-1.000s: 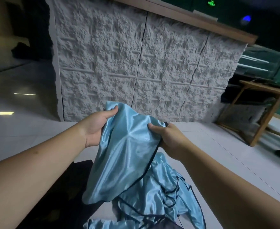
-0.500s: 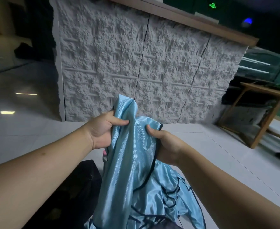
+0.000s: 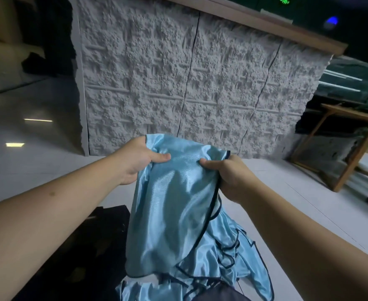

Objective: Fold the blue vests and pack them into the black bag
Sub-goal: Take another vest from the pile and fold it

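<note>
Hanging lengthwise from its top edge, the shiny light-blue satin vest with dark piping (image 3: 174,205) is pinched by the left hand (image 3: 138,160) and right hand (image 3: 228,177), thumbs clamped on the cloth. The black fabric bag (image 3: 87,246) lies below, nearer the left hand, beside a heap of more blue vests (image 3: 228,261).

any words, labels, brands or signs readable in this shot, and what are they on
Nothing here can be read.
Glowing green sign high at the top edge, above the grey textured stone counter: too small and blurred to read.
Shiny light blue vest gripped by the left hand and right hand: no print visible.
Black bag: no label visible.
</note>
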`<state>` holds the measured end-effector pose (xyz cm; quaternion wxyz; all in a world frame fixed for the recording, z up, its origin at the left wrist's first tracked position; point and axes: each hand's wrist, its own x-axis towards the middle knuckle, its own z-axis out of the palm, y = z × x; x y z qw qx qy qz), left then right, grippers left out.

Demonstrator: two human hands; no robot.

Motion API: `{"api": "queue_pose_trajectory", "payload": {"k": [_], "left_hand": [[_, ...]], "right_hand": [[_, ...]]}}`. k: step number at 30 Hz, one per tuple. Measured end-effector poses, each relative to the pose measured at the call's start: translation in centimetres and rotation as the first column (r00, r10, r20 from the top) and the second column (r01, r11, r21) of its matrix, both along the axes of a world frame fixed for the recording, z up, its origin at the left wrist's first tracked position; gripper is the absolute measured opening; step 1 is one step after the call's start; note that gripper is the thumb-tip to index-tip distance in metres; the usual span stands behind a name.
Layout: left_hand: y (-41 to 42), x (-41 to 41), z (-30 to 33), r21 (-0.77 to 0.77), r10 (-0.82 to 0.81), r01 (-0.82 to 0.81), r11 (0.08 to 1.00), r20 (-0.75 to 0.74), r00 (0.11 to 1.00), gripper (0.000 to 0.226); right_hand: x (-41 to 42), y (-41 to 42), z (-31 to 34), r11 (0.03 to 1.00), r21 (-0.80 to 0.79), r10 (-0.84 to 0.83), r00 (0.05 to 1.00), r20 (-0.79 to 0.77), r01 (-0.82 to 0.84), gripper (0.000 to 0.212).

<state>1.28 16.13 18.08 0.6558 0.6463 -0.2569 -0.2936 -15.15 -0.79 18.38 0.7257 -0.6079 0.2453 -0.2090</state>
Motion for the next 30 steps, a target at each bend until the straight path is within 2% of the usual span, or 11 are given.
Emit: {"api": "queue_pose_trajectory", "payload": {"k": [2,4,6,9,12,13,16,20,23,26,30], "left_hand": [[-0.1,0.3,0.0,0.148,0.091,-0.107,0.983,0.112,0.990,0.091],[-0.4,0.1,0.1,0.200,0.157,-0.194,0.960,0.186,0.970,0.112],[-0.6,0.0,0.1,0.169,0.151,-0.193,0.967,0.235,0.960,0.101],[-0.5,0.1,0.3,0.214,0.063,-0.120,0.969,0.255,0.965,0.063],[-0.3,0.2,0.1,0.279,0.030,-0.112,0.954,0.282,0.959,0.067],[-0.3,0.2,0.0,0.293,0.007,-0.097,0.951,0.292,0.956,0.073],[-0.3,0.5,-0.2,0.348,-0.062,-0.056,0.936,0.318,0.946,0.076],[-0.2,0.1,0.0,0.475,-0.189,-0.082,0.876,0.494,0.849,0.052],[0.0,-0.6,0.5,0.575,-0.327,-0.158,0.803,0.646,0.690,0.031],[0.4,-0.6,0.7,0.668,-0.478,-0.163,0.727,0.661,0.579,0.020],[0.8,-0.2,-0.2,0.706,-0.542,-0.190,0.682,0.663,0.517,0.035]], "right_hand": [[0.1,0.2,0.6,0.992,-0.092,-0.095,0.994,-0.058,0.090,0.027],[0.2,0.3,1.1,0.979,-0.160,-0.147,0.978,-0.148,0.123,0.030],[0.5,-0.2,1.3,0.978,-0.174,-0.157,0.956,-0.246,0.116,0.044],[1.1,-1.2,1.7,0.942,-0.321,-0.219,0.903,-0.369,0.097,0.062],[1.1,-1.4,1.8,0.935,-0.354,-0.143,0.888,-0.437,-0.023,0.093],[1.0,-1.4,2.0,0.951,-0.302,-0.069,0.902,-0.426,-0.070,0.091],[0.3,-0.8,2.9,0.949,-0.204,0.133,0.894,-0.428,-0.239,0.036],[-0.7,0.4,4.0,0.842,-0.139,0.356,0.731,-0.581,-0.521,0.044],[-0.2,0.9,2.9,0.667,-0.412,0.093,0.618,-0.781,-0.621,0.042],[-0.1,1.8,1.8,0.500,-0.604,-0.154,0.622,-0.768,-0.621,0.047],[-0.7,1.5,0.9,0.480,-0.680,-0.214,0.678,-0.703,-0.554,0.036]]}}
